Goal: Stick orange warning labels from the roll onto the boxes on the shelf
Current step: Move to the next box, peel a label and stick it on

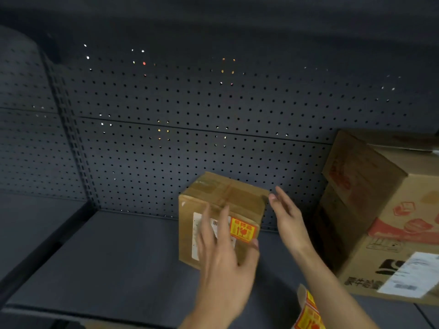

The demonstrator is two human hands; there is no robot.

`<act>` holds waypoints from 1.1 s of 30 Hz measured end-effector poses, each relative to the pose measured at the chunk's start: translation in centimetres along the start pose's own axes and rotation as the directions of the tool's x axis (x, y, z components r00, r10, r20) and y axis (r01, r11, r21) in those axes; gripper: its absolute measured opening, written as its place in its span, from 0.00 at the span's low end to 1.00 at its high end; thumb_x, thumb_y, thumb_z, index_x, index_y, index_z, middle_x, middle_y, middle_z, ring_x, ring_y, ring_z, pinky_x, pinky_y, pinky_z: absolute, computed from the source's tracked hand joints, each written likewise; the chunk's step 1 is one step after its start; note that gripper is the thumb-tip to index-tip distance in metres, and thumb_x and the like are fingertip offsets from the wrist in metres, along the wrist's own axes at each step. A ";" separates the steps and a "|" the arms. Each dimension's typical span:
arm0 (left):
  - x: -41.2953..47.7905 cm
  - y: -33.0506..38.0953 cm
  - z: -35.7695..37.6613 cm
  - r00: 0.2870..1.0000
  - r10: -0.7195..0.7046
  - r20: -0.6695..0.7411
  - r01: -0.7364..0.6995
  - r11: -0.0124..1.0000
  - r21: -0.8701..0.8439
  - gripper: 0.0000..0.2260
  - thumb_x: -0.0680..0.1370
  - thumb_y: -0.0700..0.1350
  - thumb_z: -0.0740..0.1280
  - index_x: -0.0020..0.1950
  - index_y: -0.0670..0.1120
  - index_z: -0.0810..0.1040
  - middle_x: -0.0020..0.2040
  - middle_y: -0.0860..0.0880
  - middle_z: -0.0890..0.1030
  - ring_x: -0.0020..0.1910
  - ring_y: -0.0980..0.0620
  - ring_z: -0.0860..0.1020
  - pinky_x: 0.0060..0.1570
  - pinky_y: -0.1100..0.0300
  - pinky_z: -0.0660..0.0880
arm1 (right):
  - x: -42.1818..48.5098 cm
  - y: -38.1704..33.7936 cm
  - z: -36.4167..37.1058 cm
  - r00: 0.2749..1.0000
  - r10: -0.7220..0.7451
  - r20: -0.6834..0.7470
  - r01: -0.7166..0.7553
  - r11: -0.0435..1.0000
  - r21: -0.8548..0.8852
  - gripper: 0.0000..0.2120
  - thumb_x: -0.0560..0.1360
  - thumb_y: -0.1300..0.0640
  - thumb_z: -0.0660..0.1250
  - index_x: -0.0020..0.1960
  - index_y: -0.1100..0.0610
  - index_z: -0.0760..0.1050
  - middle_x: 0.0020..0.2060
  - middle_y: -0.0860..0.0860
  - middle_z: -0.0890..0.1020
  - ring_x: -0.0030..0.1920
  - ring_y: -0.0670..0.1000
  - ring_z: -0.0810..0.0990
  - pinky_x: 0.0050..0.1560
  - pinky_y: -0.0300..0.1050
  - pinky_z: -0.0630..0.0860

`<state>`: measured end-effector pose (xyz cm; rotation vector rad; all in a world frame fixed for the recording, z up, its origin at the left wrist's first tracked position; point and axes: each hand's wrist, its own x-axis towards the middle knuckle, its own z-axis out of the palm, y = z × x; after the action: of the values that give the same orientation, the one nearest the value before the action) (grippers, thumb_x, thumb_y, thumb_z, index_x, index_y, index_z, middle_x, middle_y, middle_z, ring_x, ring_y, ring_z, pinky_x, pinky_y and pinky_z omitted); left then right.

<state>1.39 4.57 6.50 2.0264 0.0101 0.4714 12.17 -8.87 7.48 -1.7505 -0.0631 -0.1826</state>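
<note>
A small brown cardboard box [221,198] stands on the dark shelf [107,257], with an orange warning label [242,230] and a white shipping label on its front face. My left hand [223,257] is spread with straight fingers over that front face, its thumb beside the orange label. My right hand [287,217] hovers with straight fingers just right of the box's right edge; whether it touches the box I cannot tell. A strip of orange labels [308,312] from the roll shows at the bottom edge, under my right forearm.
Two larger cardboard boxes [384,210] are stacked at the right of the shelf, the lower one bearing a white shipping label. A dark pegboard wall [190,115] backs the shelf. An upright post [71,150] divides it from another bay at left.
</note>
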 end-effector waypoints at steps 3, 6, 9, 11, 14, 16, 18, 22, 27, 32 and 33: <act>-1.1 0.0 1.1 0.986 -0.117 0.118 0.130 0.985 -0.110 0.39 0.80 0.59 0.63 0.76 0.66 0.35 0.76 0.64 0.27 0.77 0.61 0.33 0.76 0.57 0.45 | -0.3 0.0 0.7 1.000 -0.014 0.022 0.013 0.998 0.061 0.18 0.82 0.49 0.61 0.71 0.51 0.71 0.63 0.42 0.74 0.66 0.41 0.69 0.61 0.36 0.66; -0.6 -1.0 0.8 0.993 -0.097 0.074 0.112 0.968 -0.226 0.42 0.75 0.67 0.62 0.77 0.66 0.34 0.79 0.65 0.34 0.77 0.67 0.36 0.78 0.58 0.44 | -1.3 1.2 0.5 0.993 -0.100 -0.063 0.103 0.994 0.039 0.08 0.82 0.51 0.61 0.56 0.52 0.77 0.50 0.47 0.81 0.54 0.48 0.80 0.57 0.47 0.77; 0.9 -2.2 -1.0 0.997 -0.061 0.050 0.076 0.911 -0.406 0.38 0.74 0.67 0.65 0.80 0.65 0.51 0.77 0.65 0.63 0.76 0.66 0.60 0.75 0.58 0.61 | -3.2 1.8 0.2 0.980 -0.180 -0.082 0.182 0.983 0.024 0.05 0.81 0.53 0.64 0.49 0.53 0.77 0.43 0.48 0.81 0.46 0.49 0.80 0.51 0.44 0.77; 2.2 -3.0 -2.2 0.996 -0.080 0.036 0.087 0.881 -0.465 0.28 0.77 0.60 0.68 0.75 0.63 0.62 0.65 0.65 0.78 0.65 0.64 0.75 0.67 0.56 0.71 | -4.8 1.7 0.4 0.970 -0.236 -0.060 0.237 0.972 0.009 0.04 0.79 0.55 0.66 0.46 0.54 0.76 0.39 0.47 0.81 0.42 0.47 0.79 0.45 0.38 0.75; 4.5 -4.1 -4.2 0.991 -0.134 0.031 0.132 0.870 -0.476 0.14 0.81 0.47 0.66 0.65 0.60 0.74 0.54 0.60 0.84 0.56 0.57 0.82 0.57 0.55 0.76 | -7.2 1.5 1.1 0.958 -0.278 0.074 0.281 0.960 -0.024 0.10 0.76 0.45 0.67 0.44 0.51 0.74 0.36 0.45 0.79 0.38 0.42 0.76 0.41 0.37 0.73; 5.9 -4.6 -5.4 0.986 -0.151 0.076 0.169 0.869 -0.464 0.13 0.82 0.42 0.64 0.61 0.58 0.77 0.52 0.57 0.84 0.54 0.53 0.83 0.51 0.58 0.77 | -8.1 1.7 1.6 0.932 -0.315 0.181 0.336 0.937 -0.097 0.13 0.78 0.42 0.66 0.42 0.51 0.75 0.35 0.44 0.77 0.38 0.42 0.76 0.40 0.38 0.71; 6.7 -5.0 -6.0 0.980 -0.174 0.102 0.201 0.878 -0.435 0.13 0.82 0.43 0.64 0.62 0.59 0.77 0.52 0.57 0.84 0.54 0.53 0.83 0.51 0.58 0.77 | -8.2 1.7 1.5 0.922 -0.337 0.189 0.364 0.923 -0.128 0.11 0.76 0.42 0.63 0.42 0.48 0.77 0.36 0.45 0.80 0.39 0.46 0.79 0.41 0.41 0.75; 5.5 -5.7 -5.8 0.972 -0.233 -0.035 0.209 0.923 -0.323 0.22 0.80 0.57 0.66 0.73 0.62 0.65 0.69 0.59 0.73 0.68 0.56 0.73 0.69 0.51 0.70 | -6.0 1.4 0.5 0.964 -0.262 -0.055 0.261 0.965 -0.017 0.11 0.81 0.58 0.63 0.43 0.49 0.78 0.36 0.47 0.81 0.38 0.47 0.79 0.41 0.44 0.74; 0.9 -4.2 -3.8 0.961 -0.222 -0.163 0.172 0.946 -0.273 0.31 0.75 0.67 0.64 0.76 0.61 0.60 0.74 0.61 0.58 0.76 0.53 0.58 0.67 0.55 0.61 | -1.0 1.2 0.4 0.996 -0.004 -0.093 0.008 0.999 0.046 0.13 0.83 0.56 0.61 0.66 0.51 0.75 0.57 0.41 0.80 0.60 0.43 0.77 0.63 0.42 0.72; -2.4 -2.8 -1.4 0.956 -0.277 -0.097 0.213 0.881 -0.422 0.40 0.70 0.65 0.63 0.79 0.64 0.50 0.76 0.66 0.51 0.76 0.59 0.58 0.68 0.58 0.59 | 1.9 1.9 1.3 0.992 0.129 0.015 -0.130 0.982 0.137 0.21 0.84 0.49 0.58 0.76 0.49 0.65 0.73 0.47 0.70 0.72 0.46 0.67 0.71 0.43 0.61; -2.6 -2.6 -1.1 0.962 -0.265 -0.060 0.213 0.872 -0.442 0.40 0.70 0.65 0.63 0.79 0.64 0.50 0.76 0.67 0.50 0.76 0.60 0.58 0.68 0.60 0.59 | 2.1 2.0 1.5 0.991 0.130 0.044 -0.135 0.978 0.159 0.19 0.84 0.50 0.58 0.74 0.49 0.68 0.70 0.47 0.73 0.69 0.45 0.69 0.70 0.42 0.62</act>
<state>-0.86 6.22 3.85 1.5317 0.2116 0.3946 14.62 -7.87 5.57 -1.5896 0.0144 -0.0489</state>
